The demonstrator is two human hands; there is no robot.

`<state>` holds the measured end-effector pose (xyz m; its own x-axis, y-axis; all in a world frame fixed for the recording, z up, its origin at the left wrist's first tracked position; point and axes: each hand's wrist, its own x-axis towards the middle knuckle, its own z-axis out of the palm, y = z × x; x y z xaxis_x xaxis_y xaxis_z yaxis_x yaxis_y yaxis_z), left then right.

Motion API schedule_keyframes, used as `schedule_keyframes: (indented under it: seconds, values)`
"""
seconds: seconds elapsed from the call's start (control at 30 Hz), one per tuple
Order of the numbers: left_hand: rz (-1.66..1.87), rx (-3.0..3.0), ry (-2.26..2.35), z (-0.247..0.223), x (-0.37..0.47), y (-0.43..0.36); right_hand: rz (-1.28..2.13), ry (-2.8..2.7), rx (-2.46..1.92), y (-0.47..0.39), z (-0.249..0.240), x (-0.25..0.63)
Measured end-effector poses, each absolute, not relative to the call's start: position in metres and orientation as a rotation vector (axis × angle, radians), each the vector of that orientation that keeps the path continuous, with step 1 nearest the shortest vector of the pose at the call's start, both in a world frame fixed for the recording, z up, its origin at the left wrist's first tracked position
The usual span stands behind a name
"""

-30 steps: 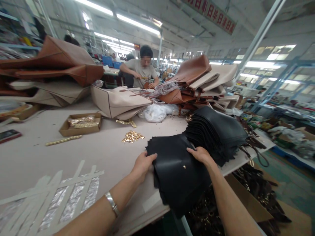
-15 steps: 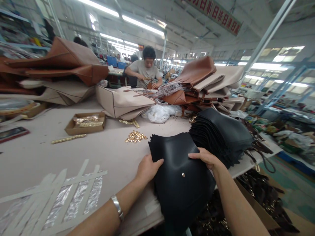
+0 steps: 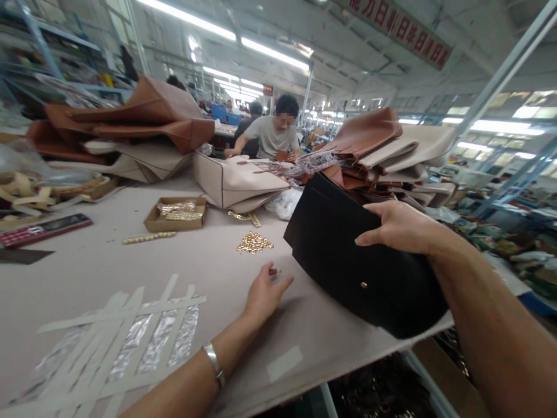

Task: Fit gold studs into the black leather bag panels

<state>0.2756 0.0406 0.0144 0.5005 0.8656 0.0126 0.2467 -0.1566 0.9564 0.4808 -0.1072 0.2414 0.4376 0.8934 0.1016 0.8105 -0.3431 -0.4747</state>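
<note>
My right hand (image 3: 395,227) grips a stack of black leather pieces (image 3: 335,249) by its upper edge, thumb on the front face. The stack is tilted and raised at the table's right side, and a small gold stud (image 3: 364,285) shows on its front piece. My left hand (image 3: 266,293) is apart from the stack, over the table, with its fingers spread and nothing in them. Just beyond the left hand lies a pile of small gold metal pieces (image 3: 254,242).
Brown leather bags (image 3: 174,110) and beige bags (image 3: 239,180) lie heaped along the back. A cardboard box (image 3: 175,215) holds bagged gold parts. Taped plastic (image 3: 143,342) covers the table's left front. Across the table a person (image 3: 272,136) works. Dark parts lie below the edge.
My left hand has let go of the black pieces. My right hand has lifted and swung them to the right, in front of the other black stack. The view has turned slightly left.
</note>
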Motion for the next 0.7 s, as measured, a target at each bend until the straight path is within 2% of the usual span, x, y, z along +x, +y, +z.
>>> schedule_keyframes:
  seconds: [0.07, 0.17, 0.3, 0.4, 0.57, 0.7]
  values:
    - [0.797, 1.738, 0.936, 0.029, 0.267, 0.049, 0.025, -1.552, -2.342, -0.101, 0.255, 0.47]
    - [0.878, 1.833, 0.829, 0.058, 0.258, 0.068, -0.192, -1.645, -2.462, -0.096, 0.246, 0.459]
    - [0.879, 1.951, 0.679, 0.085, 0.26, 0.093, -0.22, -1.727, -2.503, -0.094, 0.218, 0.447]
    - [0.782, 1.998, 0.579, 0.089, 0.267, 0.102, -0.246, -1.775, -2.577, -0.095, 0.21, 0.435]
    - [0.652, 1.97, 0.466, 0.089, 0.27, 0.101, -0.521, -1.743, -2.713, -0.1, 0.216, 0.425]
    - [0.639, 1.871, 0.439, 0.088, 0.274, 0.1, -0.533, -1.752, -2.663, -0.098, 0.217, 0.434]
